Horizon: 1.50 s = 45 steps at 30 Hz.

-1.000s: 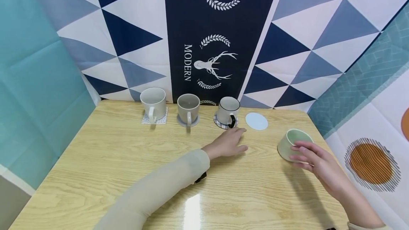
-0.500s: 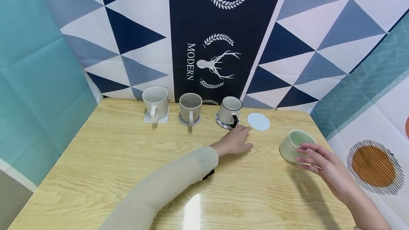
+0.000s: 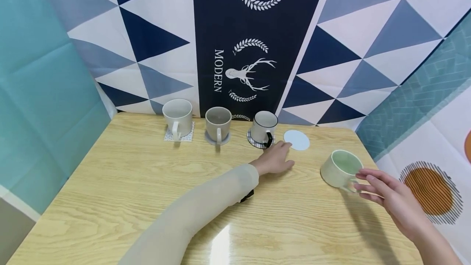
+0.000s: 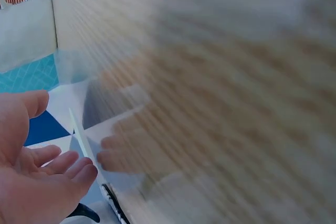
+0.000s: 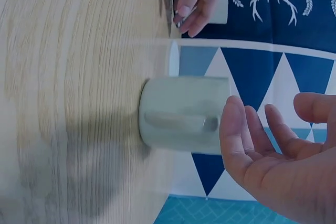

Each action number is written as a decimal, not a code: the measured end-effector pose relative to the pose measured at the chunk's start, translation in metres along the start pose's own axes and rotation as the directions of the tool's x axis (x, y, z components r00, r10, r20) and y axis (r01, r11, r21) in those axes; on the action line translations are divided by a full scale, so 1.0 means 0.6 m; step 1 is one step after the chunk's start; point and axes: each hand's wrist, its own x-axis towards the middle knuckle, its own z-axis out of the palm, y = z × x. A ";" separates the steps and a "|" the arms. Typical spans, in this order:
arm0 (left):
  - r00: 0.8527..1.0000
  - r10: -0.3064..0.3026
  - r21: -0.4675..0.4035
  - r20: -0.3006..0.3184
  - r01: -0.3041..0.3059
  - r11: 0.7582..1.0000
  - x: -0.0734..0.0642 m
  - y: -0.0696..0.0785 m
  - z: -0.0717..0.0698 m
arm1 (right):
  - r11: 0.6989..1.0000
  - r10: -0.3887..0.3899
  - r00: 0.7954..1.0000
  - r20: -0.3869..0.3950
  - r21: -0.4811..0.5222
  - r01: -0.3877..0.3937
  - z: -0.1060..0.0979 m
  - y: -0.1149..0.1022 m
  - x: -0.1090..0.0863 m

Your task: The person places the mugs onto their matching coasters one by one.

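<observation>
A pale green mug (image 3: 339, 167) stands upright on the table at the right, its handle facing the person. Just off that handle is my right hand (image 3: 393, 201), fingers loosely bent and holding nothing; in the right wrist view a gap shows between the fingertips and the mug (image 5: 178, 111). My left hand (image 3: 274, 159) reaches low over the table, its fingertips at the near edge of a round pale coaster (image 3: 296, 140). In the left wrist view the left hand (image 4: 47, 166) has relaxed fingers with nothing between them.
Along the back stand a white mug (image 3: 178, 118) on a square speckled coaster (image 3: 188, 135), a grey mug (image 3: 218, 124) on a round coaster, and a black-rimmed mug (image 3: 263, 128) on a checked coaster (image 3: 254, 140). A patterned cloth (image 3: 235, 23) hangs behind the table.
My right hand has drawn back to the right from the green mug, so its handle now shows. My left hand has shifted right and slightly farther back, to the pale coaster.
</observation>
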 end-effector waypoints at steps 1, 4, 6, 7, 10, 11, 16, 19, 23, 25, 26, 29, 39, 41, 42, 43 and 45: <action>1.000 -0.007 -0.001 0.002 0.007 1.000 0.002 0.000 0.001 | 1.000 0.001 1.000 -0.012 -0.007 -0.001 -0.003 0.001 -0.001; 1.000 -0.027 -0.004 0.007 0.027 1.000 0.009 -0.001 0.002 | 1.000 0.004 0.999 -0.031 -0.014 -0.004 -0.013 0.003 -0.002; 0.999 -0.037 -0.005 0.005 0.037 0.999 0.011 -0.002 0.002 | 1.000 0.003 0.999 -0.038 -0.017 -0.004 -0.019 0.004 -0.002; 0.999 -0.041 -0.004 0.006 0.041 0.999 0.013 -0.002 0.002 | 1.000 0.003 0.999 -0.040 -0.020 -0.003 -0.022 0.004 -0.002; 0.999 -0.048 0.000 0.007 0.048 0.999 0.020 -0.001 0.005 | 1.000 0.002 0.999 -0.046 -0.030 -0.004 -0.029 0.006 -0.003; 0.999 -0.050 0.000 0.009 0.050 0.999 0.023 -0.001 0.006 | 0.999 0.003 0.999 -0.050 -0.033 -0.005 -0.031 0.007 -0.004; 0.998 -0.057 0.018 0.020 0.056 0.998 0.037 0.004 0.007 | 0.999 0.013 0.997 -0.077 -0.044 -0.017 -0.037 0.012 -0.008; 0.998 -0.062 0.031 0.024 0.061 0.998 0.045 0.004 0.006 | 0.999 0.016 0.996 -0.083 -0.049 -0.020 -0.040 0.014 -0.007; 0.996 -0.080 0.037 0.027 0.079 0.996 0.055 0.003 0.005 | 0.997 0.020 0.996 -0.085 -0.074 -0.026 -0.044 0.018 -0.004; 0.995 -0.094 0.029 0.030 0.093 0.995 0.057 0.005 0.004 | 0.995 0.025 0.995 -0.092 -0.096 -0.034 -0.044 0.022 -0.003; 0.994 -0.102 0.028 0.038 0.101 0.994 0.058 0.006 0.003 | 0.993 0.029 0.995 -0.096 -0.110 -0.040 -0.045 0.024 -0.004; 0.991 -0.122 0.015 0.047 0.121 0.993 0.061 0.010 0.003 | 0.987 0.049 0.992 -0.114 -0.148 -0.065 -0.048 0.028 -0.005; 0.986 -0.164 0.017 0.041 0.163 0.986 0.081 0.010 0.010 | 0.970 0.111 0.984 -0.138 -0.200 -0.137 -0.053 0.038 -0.006; 0.986 -0.164 0.028 0.040 0.163 0.986 0.085 0.009 0.011 | 0.967 0.118 0.983 -0.143 -0.209 -0.147 -0.052 0.039 -0.006; 0.985 -0.167 0.033 0.037 0.165 0.986 0.088 0.008 0.011 | 0.965 0.121 0.982 -0.144 -0.213 -0.150 -0.052 0.039 -0.006; 0.984 -0.172 0.034 0.038 0.171 0.985 0.091 0.007 0.012 | 0.964 0.122 0.982 -0.145 -0.217 -0.152 -0.052 0.039 -0.006; 0.981 -0.188 0.030 0.044 0.187 0.982 0.096 0.006 0.014 | 0.963 0.117 0.982 -0.146 -0.225 -0.148 -0.052 0.039 -0.005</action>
